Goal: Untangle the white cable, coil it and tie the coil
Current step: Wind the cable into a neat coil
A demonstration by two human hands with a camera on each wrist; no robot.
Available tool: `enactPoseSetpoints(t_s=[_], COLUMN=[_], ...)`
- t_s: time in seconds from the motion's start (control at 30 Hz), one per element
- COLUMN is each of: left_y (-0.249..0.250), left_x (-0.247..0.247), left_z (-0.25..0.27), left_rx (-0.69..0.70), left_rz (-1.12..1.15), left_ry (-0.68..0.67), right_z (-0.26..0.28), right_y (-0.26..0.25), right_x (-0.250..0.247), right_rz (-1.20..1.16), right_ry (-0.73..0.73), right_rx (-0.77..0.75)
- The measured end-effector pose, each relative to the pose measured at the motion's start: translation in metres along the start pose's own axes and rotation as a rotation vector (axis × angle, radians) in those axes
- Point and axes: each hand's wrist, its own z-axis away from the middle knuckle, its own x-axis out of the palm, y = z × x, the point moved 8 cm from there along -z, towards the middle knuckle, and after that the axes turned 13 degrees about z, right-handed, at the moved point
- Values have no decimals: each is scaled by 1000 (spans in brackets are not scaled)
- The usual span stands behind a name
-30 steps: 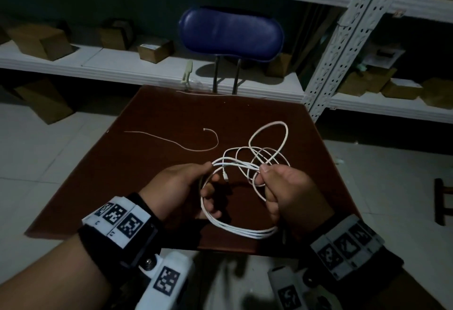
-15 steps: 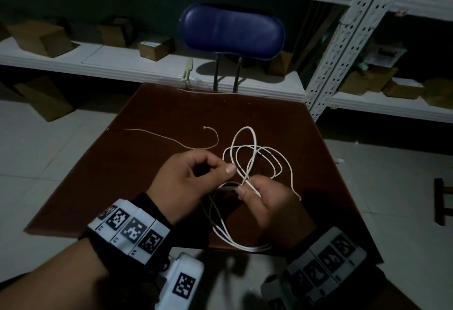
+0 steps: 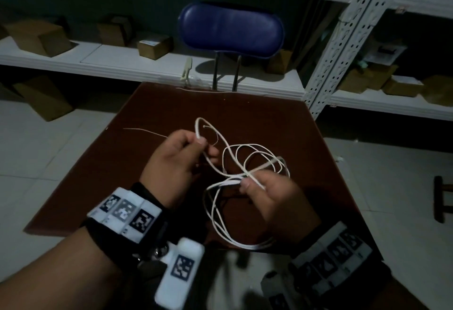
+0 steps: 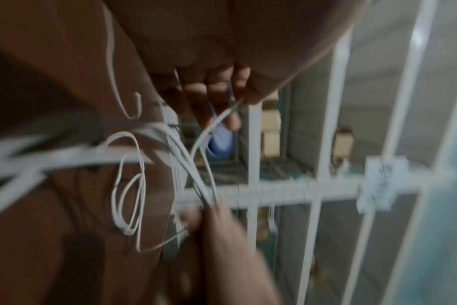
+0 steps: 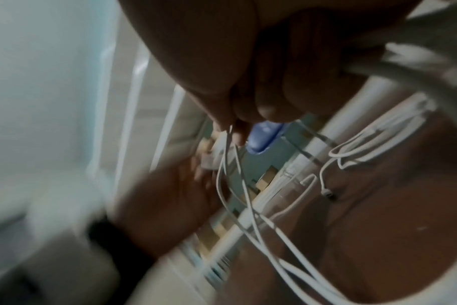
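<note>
A tangled white cable [image 3: 259, 160] hangs in loose loops between both hands above the dark brown table [image 3: 147, 103]. My left hand [image 3: 196, 149] pinches one raised loop of it between thumb and fingers at centre left. To the right and lower, my right hand [image 3: 247, 183] pinches a bundle of strands where several loops cross; more loops sag below it toward the table's near edge. In the blurred left wrist view the cable [image 4: 128, 185] runs from my left fingers [image 4: 222, 90] down to the other hand. The right wrist view shows cable [image 5: 248, 206] trailing from my right fingertips [image 5: 238, 128].
A thin white tie string [image 3: 147, 132] lies on the table behind my left hand. A blue chair back [image 3: 230, 30] stands past the far table edge. White shelving [image 3: 343, 40] with cardboard boxes [image 3: 39, 37] fills the background.
My left hand has lifted up and away to the left, drawing one loop out of the tangle. My right hand stays put, holding the crossing strands.
</note>
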Motion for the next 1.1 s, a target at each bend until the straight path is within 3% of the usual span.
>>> enactPoseSetpoints(t_s=[0.1,0.17,0.27,0.37,0.47,0.67,0.83,1.0,1.1], left_y=[1,-3,-25,-48,-57,-53,-46,-35,-28], left_x=[-21,-30,-28,2,18,22,20,12,12], left_z=[-13,-17,-9,14,28,26,20,11,11], left_rx=[-31,-83,-308,-600,-659,-538,-473,-347,-288], left_rz=[225,238,186,280,292,387,605,618,631], left_ry=[79,115,91,-114,-190,-82,-37,13,1], right_z=[-3,-5,-8,-7,-4,2,0,-1,6], right_y=[25,30,30,29,32,36,33,34,40], right_x=[-7,-12,-16,-13,-3,12,17,1,-10], right_rz=[-484,-773,-1072,-1177,-1195,-1139,-993,-353,3], right_ry=[-56,-26,22,64,100,157,94,119,247], right_rx=[358,479,546,548,578,645,599,382,385])
